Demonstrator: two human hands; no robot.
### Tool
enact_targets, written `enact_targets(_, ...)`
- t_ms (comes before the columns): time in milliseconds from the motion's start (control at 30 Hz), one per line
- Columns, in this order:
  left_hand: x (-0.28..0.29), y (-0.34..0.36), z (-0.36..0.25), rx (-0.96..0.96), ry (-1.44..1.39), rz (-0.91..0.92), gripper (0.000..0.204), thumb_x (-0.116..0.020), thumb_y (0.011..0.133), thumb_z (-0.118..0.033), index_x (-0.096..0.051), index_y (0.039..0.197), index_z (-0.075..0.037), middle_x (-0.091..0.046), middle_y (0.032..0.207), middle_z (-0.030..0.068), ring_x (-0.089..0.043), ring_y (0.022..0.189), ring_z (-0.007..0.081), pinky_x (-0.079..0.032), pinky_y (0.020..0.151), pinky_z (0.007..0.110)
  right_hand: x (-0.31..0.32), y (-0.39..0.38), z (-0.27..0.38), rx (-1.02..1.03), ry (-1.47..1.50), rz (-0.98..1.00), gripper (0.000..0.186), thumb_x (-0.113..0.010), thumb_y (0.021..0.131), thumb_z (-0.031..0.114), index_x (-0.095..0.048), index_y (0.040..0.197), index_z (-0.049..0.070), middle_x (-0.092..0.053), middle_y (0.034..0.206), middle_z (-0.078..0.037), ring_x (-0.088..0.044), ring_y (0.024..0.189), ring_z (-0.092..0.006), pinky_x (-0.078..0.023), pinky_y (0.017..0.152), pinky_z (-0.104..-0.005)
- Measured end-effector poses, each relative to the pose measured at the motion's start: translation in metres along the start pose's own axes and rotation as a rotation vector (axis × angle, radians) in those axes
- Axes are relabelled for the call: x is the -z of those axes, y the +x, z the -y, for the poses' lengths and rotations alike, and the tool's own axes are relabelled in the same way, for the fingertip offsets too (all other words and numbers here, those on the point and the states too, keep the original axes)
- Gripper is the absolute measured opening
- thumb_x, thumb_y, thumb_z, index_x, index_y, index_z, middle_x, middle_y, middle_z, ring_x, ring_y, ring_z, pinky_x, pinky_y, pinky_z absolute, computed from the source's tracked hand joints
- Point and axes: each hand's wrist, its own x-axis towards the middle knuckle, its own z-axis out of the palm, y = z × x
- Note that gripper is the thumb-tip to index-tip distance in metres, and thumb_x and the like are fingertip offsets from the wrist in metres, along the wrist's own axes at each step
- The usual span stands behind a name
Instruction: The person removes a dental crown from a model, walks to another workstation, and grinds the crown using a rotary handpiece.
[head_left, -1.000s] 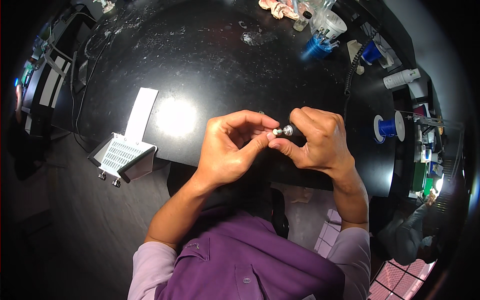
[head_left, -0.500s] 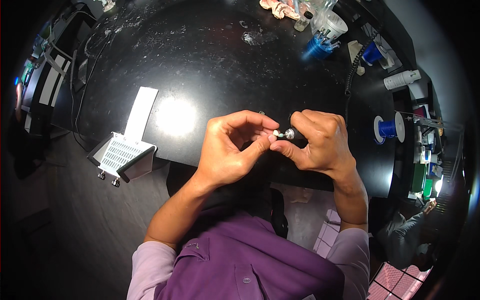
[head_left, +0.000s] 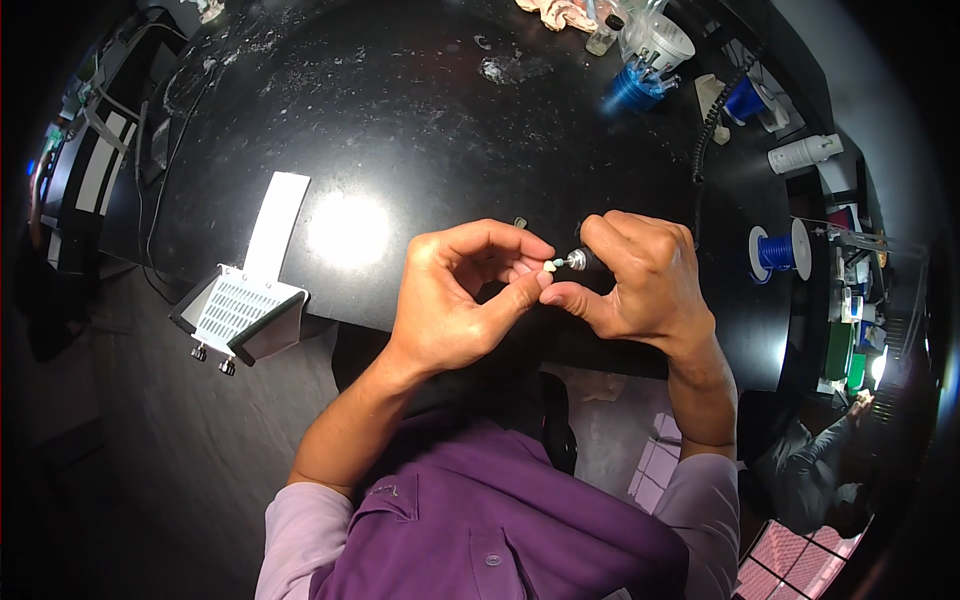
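Just right of frame centre, small pale piece (head_left: 549, 267) pinched in the fingertip grip of the left hand (head_left: 452, 288), the nearer one. Right hand (head_left: 645, 278) closed around a metal-collared tool (head_left: 576, 260), long axis near level across the frame, greenish tip (head_left: 560, 262) directed left at the piece; tip contact cannot be told.

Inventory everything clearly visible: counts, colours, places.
Small piece: 1, pale, left fingertips
Tool: 1, black-silver, right hand
Slotted stand: 1, white-black, table's left front
Wire spools: 2, blue-white, right
Tool holder: 1, blue, upper right
Tub: 1, white, behind holder
Jar: 1, clear, beside tub
Canister: 1, white, right
Coiled cord: 1, black, right
Table: 1, black, centre
Co-worker's sleeve: 1, grey, lower right
Garment: 1, purple, bottom
Left hand: 1, bare, centre
Right hand: 1, bare, centre
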Motion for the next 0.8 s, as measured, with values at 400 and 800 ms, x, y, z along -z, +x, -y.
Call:
enact_targets(400,0.0005,-0.0001,0.0012,-0.001,0.012,0.001,0.019,-0.076,0.088,0.006,-0.071,0.106,0.007,-0.072,0.097,0.0096,-0.069,0.088,0.0109,-0.058,0.083,0.026,0.0011,-0.0006,0.0004,0.012,-0.023,0.022,0.065,-0.074,0.079,0.07,-0.057,0.068,0.008,-0.048,0.054,-0.004,-0.052,0.045,-0.0217,-0.04,0.043,-0.0356)
enact_targets(800,0.0011,-0.001,0.0018,-0.008,0.0,0.002,0.019,-0.075,0.088,0.007,-0.072,0.106,0.007,-0.073,0.097,0.0095,-0.07,0.09,0.0113,-0.058,0.084,0.026,-0.0003,-0.0012,0.0003,0.016,-0.017,-0.003,0.066,-0.073,0.079,0.07,-0.055,0.066,0.008,-0.047,0.054,-0.004,-0.052,0.044,-0.0215,-0.04,0.043,-0.0352)
